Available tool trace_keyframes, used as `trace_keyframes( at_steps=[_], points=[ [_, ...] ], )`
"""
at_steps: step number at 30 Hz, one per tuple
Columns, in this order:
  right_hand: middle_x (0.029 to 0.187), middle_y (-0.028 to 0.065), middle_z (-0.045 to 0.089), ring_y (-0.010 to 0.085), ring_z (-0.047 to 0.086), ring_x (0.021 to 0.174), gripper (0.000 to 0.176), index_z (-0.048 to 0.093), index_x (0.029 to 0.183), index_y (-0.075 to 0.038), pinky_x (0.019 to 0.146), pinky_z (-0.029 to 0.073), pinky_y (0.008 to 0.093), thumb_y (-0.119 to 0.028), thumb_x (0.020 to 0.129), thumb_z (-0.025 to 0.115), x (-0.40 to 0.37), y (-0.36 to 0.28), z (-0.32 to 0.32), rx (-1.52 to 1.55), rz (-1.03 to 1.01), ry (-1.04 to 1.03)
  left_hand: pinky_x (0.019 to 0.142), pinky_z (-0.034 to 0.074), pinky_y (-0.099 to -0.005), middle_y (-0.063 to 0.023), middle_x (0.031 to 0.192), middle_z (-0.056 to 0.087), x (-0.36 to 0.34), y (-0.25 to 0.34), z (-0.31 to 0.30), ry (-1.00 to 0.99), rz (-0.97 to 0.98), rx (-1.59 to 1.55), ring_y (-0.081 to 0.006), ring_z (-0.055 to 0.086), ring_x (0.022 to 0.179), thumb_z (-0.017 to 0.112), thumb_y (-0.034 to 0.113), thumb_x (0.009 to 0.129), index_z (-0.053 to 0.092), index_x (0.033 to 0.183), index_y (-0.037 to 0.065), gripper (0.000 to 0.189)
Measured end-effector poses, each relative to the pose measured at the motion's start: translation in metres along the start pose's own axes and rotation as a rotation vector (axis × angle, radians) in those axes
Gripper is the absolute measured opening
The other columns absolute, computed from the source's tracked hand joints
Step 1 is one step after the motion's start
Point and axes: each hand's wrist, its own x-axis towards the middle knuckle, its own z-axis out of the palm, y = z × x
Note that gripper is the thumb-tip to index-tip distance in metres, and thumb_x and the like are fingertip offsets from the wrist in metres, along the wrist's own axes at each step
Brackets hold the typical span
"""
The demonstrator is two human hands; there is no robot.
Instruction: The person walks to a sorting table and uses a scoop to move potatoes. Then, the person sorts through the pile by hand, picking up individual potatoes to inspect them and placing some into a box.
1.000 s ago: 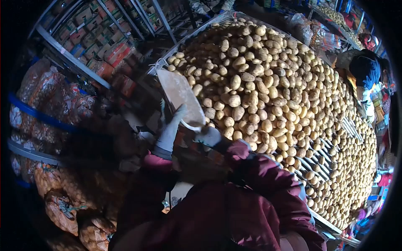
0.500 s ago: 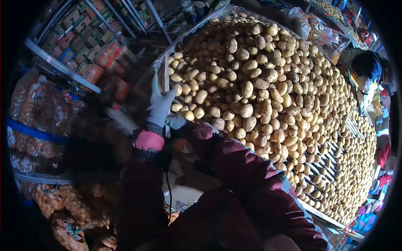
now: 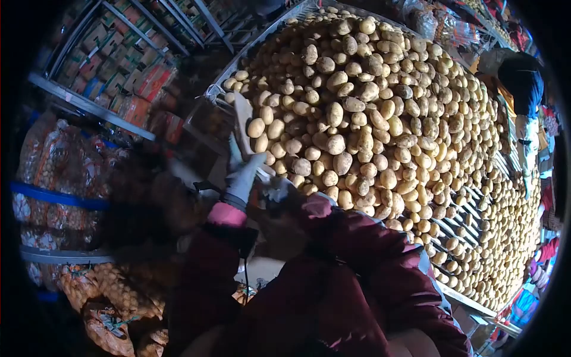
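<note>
Gripping the board w/ my L hand, near end btwn thumb & fingers; R hand is by its lower end, can't tell if closed. Board's now almost edge-on at the potato heap's L side; 1 sec ago its broad face showed, so it's a thin edge there now. Spuds crowd its R side, blocking that way. Slats & co-worker farther R; bags lower L.

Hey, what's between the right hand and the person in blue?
A heap of potatoes lies between the right hand and the person in blue, as the head view shows.
</note>
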Motion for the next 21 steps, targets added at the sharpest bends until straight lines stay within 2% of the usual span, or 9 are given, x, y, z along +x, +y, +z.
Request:
trace_keyframes(
  at_steps=[2,10,11,13,14,15,18,20,21],
  points=[
    [0.090,0.0111,0.072,0.0276,0.069,0.082,0.036,0.075,0.102,-0.007,0.072,0.056,0.0382,-0.041,0.090,0.070,-0.030,-0.009,-0.017,-0.059,-0.054,0.054,0.083,0.054,-0.0333,-0.0100,0.121,0.064,-0.041,0.040,0.028,-0.093,-0.210,-0.018,-0.0171,0.062,0.105,0.076,0.020,0.085,0.038,0.153,0.006,0.079],
    [0.091,0.0121,0.071,0.0301,0.069,0.082,0.036,0.075,0.102,-0.009,0.072,0.056,0.0393,-0.042,0.091,0.070,-0.129,-0.010,-0.063,-0.403,-0.297,0.315,0.088,0.052,-0.0316,-0.0023,0.116,0.067,-0.086,-0.056,0.039,-0.064,-0.534,0.001,-0.0132,0.060,0.103,0.072,0.032,0.091,0.067,0.125,0.006,0.043],
    [0.090,0.0114,0.070,0.0303,0.069,0.079,0.031,0.074,0.105,-0.010,0.070,0.056,0.0394,-0.037,0.091,0.069,-0.145,-0.009,-0.064,-0.203,-0.045,0.217,0.092,0.052,-0.0328,-0.0021,0.118,0.066,-0.080,-0.091,0.044,-0.165,-0.096,0.007,-0.0140,0.060,0.107,0.073,0.027,0.091,0.067,0.126,0.005,0.042],
    [0.088,0.0101,0.069,0.0309,0.067,0.073,0.024,0.073,0.109,-0.013,0.065,0.055,0.0396,-0.028,0.092,0.066,-0.170,-0.012,-0.079,0.200,0.445,0.010,0.092,0.051,-0.0325,-0.0022,0.119,0.065,-0.091,-0.090,0.054,-0.170,-0.157,-0.061,-0.0141,0.060,0.107,0.073,0.026,0.091,0.067,0.125,0.005,0.040],
    [0.085,0.0105,0.069,0.0326,0.067,0.072,0.025,0.074,0.110,-0.022,0.062,0.055,0.0423,-0.024,0.087,0.069,-0.168,-0.011,-0.086,-0.553,-0.161,-0.116,0.092,0.051,-0.0321,-0.0024,0.120,0.065,-0.097,-0.089,0.056,-0.177,-0.224,-0.123,-0.0141,0.060,0.107,0.073,0.025,0.092,0.067,0.124,0.005,0.039],
    [0.085,0.0105,0.069,0.0326,0.067,0.072,0.025,0.074,0.110,-0.022,0.062,0.055,0.0423,-0.024,0.087,0.069,-0.171,-0.014,-0.088,-0.553,-0.162,-0.106,0.093,0.051,-0.0317,-0.0026,0.122,0.064,-0.102,-0.087,0.059,-0.186,-0.293,-0.184,-0.0141,0.060,0.108,0.073,0.024,0.092,0.067,0.124,0.005,0.037],
    [0.080,0.0080,0.068,0.0308,0.067,0.070,0.025,0.074,0.107,-0.028,0.059,0.054,0.0427,-0.021,0.083,0.069,-0.196,-0.053,-0.109,-0.606,0.141,-0.207,0.095,0.050,-0.0313,-0.0027,0.122,0.064,-0.117,-0.096,0.070,-0.207,-0.372,-0.223,-0.0133,0.059,0.109,0.071,0.026,0.094,0.067,0.123,0.005,0.037],
    [0.074,0.0061,0.066,0.0305,0.066,0.068,0.022,0.074,0.104,-0.025,0.059,0.054,0.0415,-0.019,0.083,0.069,-0.203,-0.118,-0.141,-0.418,-0.053,0.251,0.099,0.048,-0.0312,-0.0026,0.121,0.064,-0.122,-0.105,0.071,-0.227,-0.386,-0.175,-0.0115,0.058,0.111,0.069,0.033,0.096,0.066,0.124,0.006,0.039],
    [0.074,0.0061,0.066,0.0305,0.066,0.068,0.022,0.074,0.104,-0.025,0.059,0.054,0.0415,-0.019,0.083,0.069,-0.204,-0.089,-0.133,-0.420,-0.053,0.250,0.099,0.048,-0.0312,-0.0026,0.121,0.064,-0.130,-0.082,0.077,-0.227,-0.386,-0.177,-0.0115,0.058,0.111,0.069,0.033,0.096,0.066,0.124,0.006,0.039]
  ],
)
